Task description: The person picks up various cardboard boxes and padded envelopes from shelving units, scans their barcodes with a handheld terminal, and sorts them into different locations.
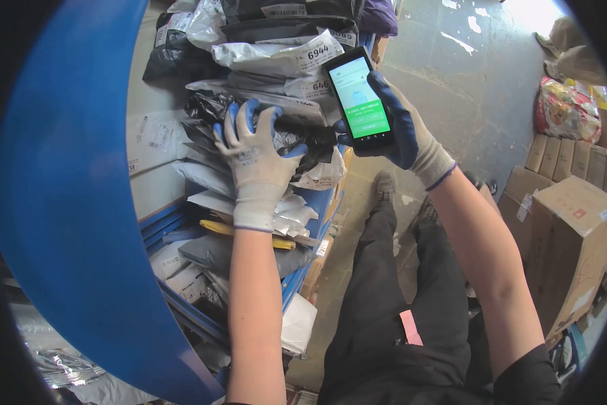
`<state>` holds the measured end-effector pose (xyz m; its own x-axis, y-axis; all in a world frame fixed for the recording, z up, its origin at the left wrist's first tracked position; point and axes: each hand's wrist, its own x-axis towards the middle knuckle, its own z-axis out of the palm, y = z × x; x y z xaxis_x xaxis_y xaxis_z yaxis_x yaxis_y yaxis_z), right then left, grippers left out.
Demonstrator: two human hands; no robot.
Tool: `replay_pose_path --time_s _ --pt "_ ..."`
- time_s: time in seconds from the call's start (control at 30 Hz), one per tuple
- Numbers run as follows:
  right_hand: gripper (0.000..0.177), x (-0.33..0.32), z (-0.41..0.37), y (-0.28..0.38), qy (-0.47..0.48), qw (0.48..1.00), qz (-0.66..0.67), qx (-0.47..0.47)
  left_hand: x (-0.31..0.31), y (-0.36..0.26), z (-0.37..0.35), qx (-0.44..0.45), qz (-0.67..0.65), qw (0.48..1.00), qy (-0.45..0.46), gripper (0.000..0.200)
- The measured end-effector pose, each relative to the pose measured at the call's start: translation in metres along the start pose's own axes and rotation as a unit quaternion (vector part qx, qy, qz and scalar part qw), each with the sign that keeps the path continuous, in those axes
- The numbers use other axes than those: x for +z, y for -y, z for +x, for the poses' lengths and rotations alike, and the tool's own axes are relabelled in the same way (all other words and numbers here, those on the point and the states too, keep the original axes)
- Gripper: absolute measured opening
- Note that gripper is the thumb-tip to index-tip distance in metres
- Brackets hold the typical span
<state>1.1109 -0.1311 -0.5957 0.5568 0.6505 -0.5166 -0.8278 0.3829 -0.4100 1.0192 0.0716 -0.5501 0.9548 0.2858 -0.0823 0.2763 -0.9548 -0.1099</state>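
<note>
My right hand [411, 131], in a white and blue work glove, is wrapped round a black smartphone [359, 101]. Its screen is lit, white at the top and green below; the text is too small to read. My left hand [253, 152], gloved alike, lies with fingers spread on a black plastic mailer bag [212, 108] in the packed shelf. Just above the fingers, grey-white mailer bags are stacked, one a white parcel bag [283, 54] marked 6944. Below the wrist a thin yellow envelope [246, 233] sticks out.
A blue shelf panel [60, 169] curves along the left. Under the stack, a lower blue shelf [195, 317] holds more parcels. Cardboard boxes [570, 223] and a red printed bag [565, 111] stand on the right of the grey floor [452, 74].
</note>
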Motion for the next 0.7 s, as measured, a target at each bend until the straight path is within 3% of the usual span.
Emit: replay_pose_path --time_s 0.07,0.17,0.27,0.33,0.57,0.7 --pt "0.07 -0.002 0.004 -0.006 -0.012 1.0 0.004 0.009 -0.003 0.0 0.0 0.001 -0.011 0.999 0.035 0.073" --pt "0.072 -0.018 0.015 -0.021 0.011 0.993 -0.066 -0.095 -0.004 0.0 0.0 0.004 0.0 0.999 0.051 0.071" --pt "0.071 -0.007 0.006 -0.011 0.002 1.0 -0.016 -0.027 -0.007 0.0 0.003 0.011 0.019 0.999 0.044 0.062" --pt "0.069 -0.006 0.005 -0.01 -0.006 1.0 0.013 -0.006 -0.006 0.002 0.003 0.047 0.014 0.999 -0.009 0.052" --pt "0.068 -0.005 0.007 -0.01 0.002 1.0 0.024 0.002 -0.009 0.006 0.007 0.09 -0.027 0.995 -0.027 0.043" --pt "0.072 -0.018 0.016 -0.02 0.06 0.993 -0.044 -0.089 -0.012 0.006 0.008 0.093 -0.023 0.995 -0.01 0.04"
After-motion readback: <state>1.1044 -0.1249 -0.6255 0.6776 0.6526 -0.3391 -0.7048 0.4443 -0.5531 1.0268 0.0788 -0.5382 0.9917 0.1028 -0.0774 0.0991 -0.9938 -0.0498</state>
